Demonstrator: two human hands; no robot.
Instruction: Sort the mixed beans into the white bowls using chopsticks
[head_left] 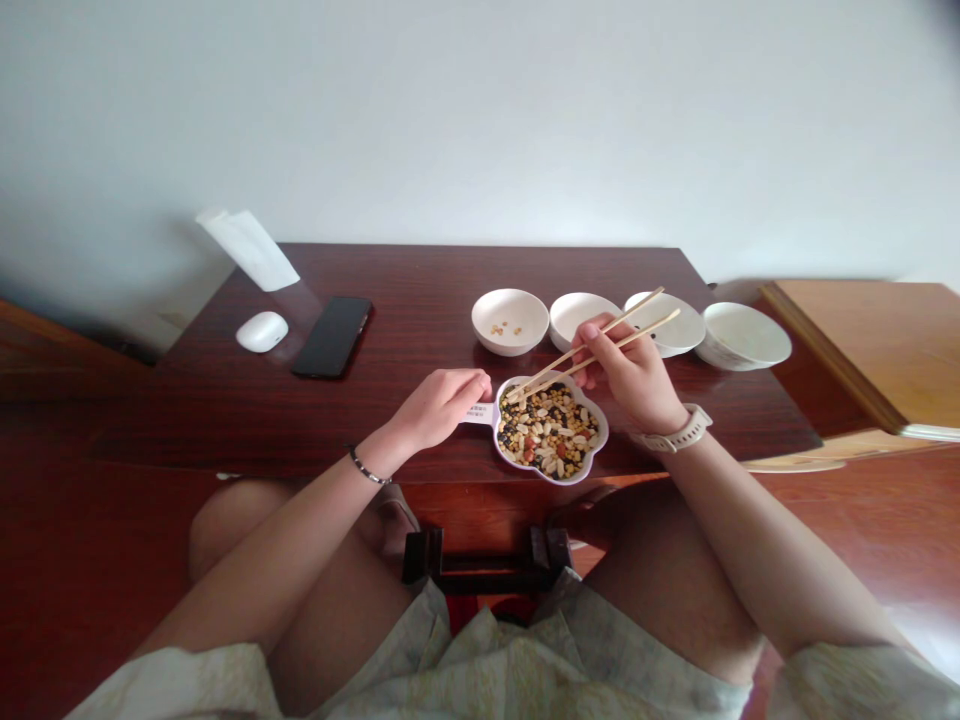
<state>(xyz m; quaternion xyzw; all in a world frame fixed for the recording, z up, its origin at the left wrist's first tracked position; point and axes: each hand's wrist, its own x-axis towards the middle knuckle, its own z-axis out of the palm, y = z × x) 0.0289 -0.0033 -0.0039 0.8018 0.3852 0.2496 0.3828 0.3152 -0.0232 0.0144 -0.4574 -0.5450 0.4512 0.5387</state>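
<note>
My left hand (442, 402) is closed around the short labelled handle of a white flower-shaped dish (602, 440), near the table's front edge. Mixed beans and peanuts (556, 428) fill the dish: black, yellow and pale pieces with a few reddish ones. In my right hand (631, 372) is a pair of wooden chopsticks (544, 378), slanting down to the left. Their tips touch the mix at the dish's upper left; whether they pinch a piece I cannot tell. Behind the dish, a white bowl (510, 345) holds a few yellowish pieces.
More white bowls stand in a row to the right: one (574, 310) partly behind my right hand, another (686, 335) with a few dark pieces, and an outermost one (750, 350). Left on the dark table (405, 300) lie a black phone (334, 337), a white mouse (262, 332) and white tissue (251, 250).
</note>
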